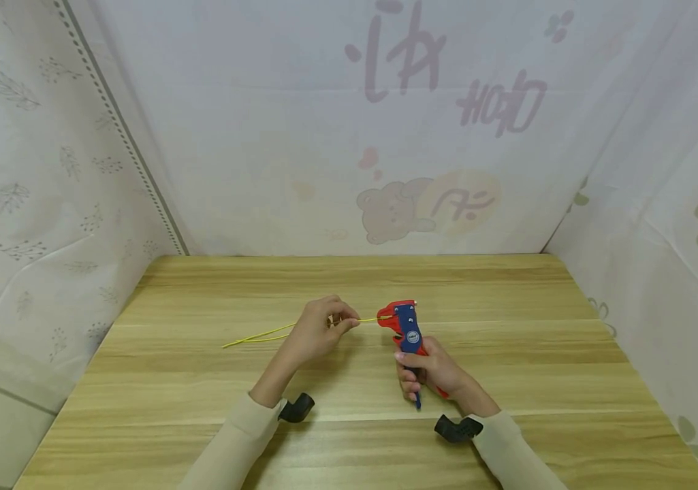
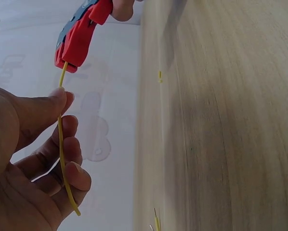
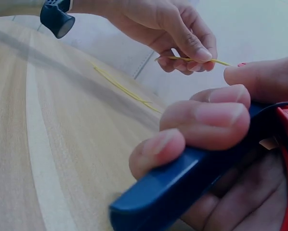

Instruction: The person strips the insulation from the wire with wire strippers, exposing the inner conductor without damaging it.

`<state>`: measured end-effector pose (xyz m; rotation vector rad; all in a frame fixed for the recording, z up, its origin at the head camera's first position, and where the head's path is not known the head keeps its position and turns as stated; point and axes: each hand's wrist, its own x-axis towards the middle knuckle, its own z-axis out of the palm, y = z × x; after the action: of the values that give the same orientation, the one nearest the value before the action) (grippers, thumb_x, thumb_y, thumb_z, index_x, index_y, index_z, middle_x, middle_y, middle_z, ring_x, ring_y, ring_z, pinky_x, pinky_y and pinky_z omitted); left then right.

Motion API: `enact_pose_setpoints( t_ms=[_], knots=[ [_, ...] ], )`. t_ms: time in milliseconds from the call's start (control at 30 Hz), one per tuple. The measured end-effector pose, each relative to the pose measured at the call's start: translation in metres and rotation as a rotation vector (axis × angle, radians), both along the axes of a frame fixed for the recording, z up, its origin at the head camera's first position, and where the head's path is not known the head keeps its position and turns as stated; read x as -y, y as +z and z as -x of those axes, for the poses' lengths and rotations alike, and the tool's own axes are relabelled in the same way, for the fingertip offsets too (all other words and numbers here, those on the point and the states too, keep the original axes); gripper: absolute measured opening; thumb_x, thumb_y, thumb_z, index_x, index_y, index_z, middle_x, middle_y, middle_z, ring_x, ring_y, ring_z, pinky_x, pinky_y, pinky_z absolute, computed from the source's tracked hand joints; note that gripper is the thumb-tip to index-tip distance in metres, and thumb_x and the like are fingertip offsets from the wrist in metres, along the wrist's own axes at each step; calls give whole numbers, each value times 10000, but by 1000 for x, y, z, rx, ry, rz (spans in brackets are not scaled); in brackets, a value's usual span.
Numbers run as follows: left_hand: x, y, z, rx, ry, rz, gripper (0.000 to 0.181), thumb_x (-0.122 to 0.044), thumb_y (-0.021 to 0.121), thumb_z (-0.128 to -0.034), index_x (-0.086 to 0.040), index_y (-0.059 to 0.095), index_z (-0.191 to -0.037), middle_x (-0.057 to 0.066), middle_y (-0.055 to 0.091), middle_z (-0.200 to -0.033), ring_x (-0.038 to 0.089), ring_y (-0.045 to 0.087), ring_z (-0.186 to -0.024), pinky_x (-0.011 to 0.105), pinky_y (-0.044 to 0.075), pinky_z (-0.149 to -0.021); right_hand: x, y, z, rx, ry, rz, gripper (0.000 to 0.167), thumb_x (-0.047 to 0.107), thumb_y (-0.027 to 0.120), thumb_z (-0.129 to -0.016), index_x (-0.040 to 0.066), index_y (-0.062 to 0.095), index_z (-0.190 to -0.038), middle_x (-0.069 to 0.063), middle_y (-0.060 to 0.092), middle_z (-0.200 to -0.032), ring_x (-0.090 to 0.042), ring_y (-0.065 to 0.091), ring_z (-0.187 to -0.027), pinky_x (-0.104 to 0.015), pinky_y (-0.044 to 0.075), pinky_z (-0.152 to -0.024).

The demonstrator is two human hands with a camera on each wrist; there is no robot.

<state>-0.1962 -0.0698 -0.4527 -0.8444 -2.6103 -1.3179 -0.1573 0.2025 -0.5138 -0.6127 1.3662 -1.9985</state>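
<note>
My left hand (image 1: 314,330) pinches a short yellow wire (image 2: 62,154) between thumb and index finger. One end of this wire trails down across the other fingers; its far end goes into the red jaws of a wire stripper (image 1: 408,327). The tool has blue and red handles and is held upright above the table by my right hand (image 1: 437,367). In the right wrist view, the right fingers (image 3: 206,118) curl around the blue handle (image 3: 168,185). How far the wire reaches inside the jaws is hidden.
More yellow wires (image 3: 120,87) lie on the wooden table (image 1: 349,442) to the left; one wire end (image 2: 157,222) shows bare metal. A tiny yellow piece (image 2: 160,76) rests on the tabletop. Printed cloth (image 1: 263,136) hangs behind the table and at its sides.
</note>
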Motion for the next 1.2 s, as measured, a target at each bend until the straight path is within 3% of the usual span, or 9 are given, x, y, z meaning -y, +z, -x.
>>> enact_pose_setpoints(
  t_ms=[367, 567, 967, 1200],
  knots=[
    [0, -3, 0, -5, -15, 6, 61, -132, 755, -932, -91, 782, -895, -30, 657, -796, 92, 521, -721, 213, 437, -649, -1, -2, 0, -7, -22, -27, 108, 95, 419, -1092, 55, 474, -1009, 39, 436, -639, -78, 469, -487, -234, 526, -490],
    [0, -3, 0, -14, -14, 0, 53, -119, 754, -932, -84, 779, -900, -27, 649, -792, 94, 523, -716, 213, 435, -638, -1, -1, 1, 8, -19, -38, 104, 102, 436, -1091, 58, 482, -1009, 42, 467, -659, -76, 501, -510, -250, 541, -516],
    [0, -2, 0, -37, -16, 7, 48, -118, 767, -922, -95, 783, -882, -22, 652, -824, 109, 523, -728, 215, 429, -645, -3, 3, 2, 13, 21, -44, 156, 118, 430, -1098, -33, 411, -1131, 13, 505, -693, -110, 529, -561, -267, 571, -587],
    [0, -2, -1, -79, -24, 8, 49, -110, 776, -911, -70, 782, -884, -17, 661, -831, 184, 599, -762, 325, 502, -679, -2, 3, 1, 12, 20, -51, 151, 128, 433, -1100, -18, 419, -1136, 15, 506, -696, -112, 530, -563, -269, 574, -591]
  ],
)
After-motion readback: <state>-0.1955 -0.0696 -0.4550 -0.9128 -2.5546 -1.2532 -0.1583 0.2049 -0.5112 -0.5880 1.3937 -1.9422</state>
